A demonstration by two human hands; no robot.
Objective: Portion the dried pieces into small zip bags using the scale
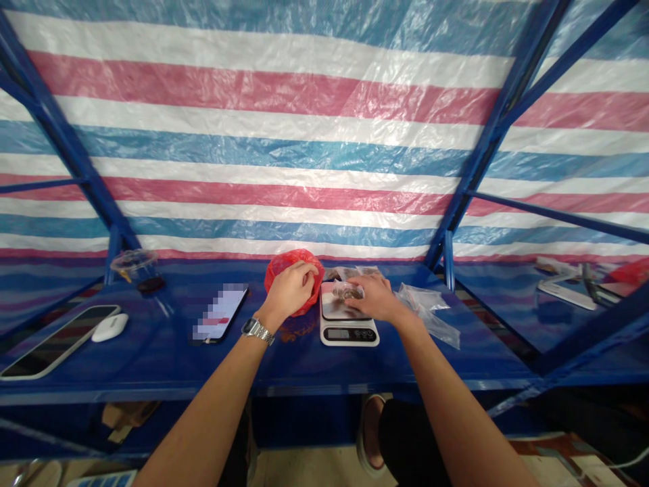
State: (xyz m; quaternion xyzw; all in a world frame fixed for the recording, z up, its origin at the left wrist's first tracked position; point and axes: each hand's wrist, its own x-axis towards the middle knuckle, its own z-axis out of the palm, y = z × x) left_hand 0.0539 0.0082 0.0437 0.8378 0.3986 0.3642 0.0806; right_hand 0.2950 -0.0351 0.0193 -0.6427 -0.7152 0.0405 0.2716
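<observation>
A red plastic bag [274, 266] stands open on the blue shelf. My left hand [293, 287], with a metal watch at the wrist, is over its mouth, fingers curled together; whatever is in them is hidden. To the right is a white kitchen scale [325, 333] with a shiny weighing plate [334, 310]. A small clear plastic bag [349, 291] with brownish contents rests on the plate. My right hand [372, 297] has its fingers closed around that bag's right side. Behind the scale lie more small filled bags [346, 272], partly hidden by my right hand.
Flat clear bags [430, 314] lie right of the scale. On the left are a lit phone [223, 312], a darker phone [61, 341], a white earbud case [110, 327] and a clear plastic cup [139, 270]. Blue metal posts [471, 169] rise before a striped tarp [284, 155].
</observation>
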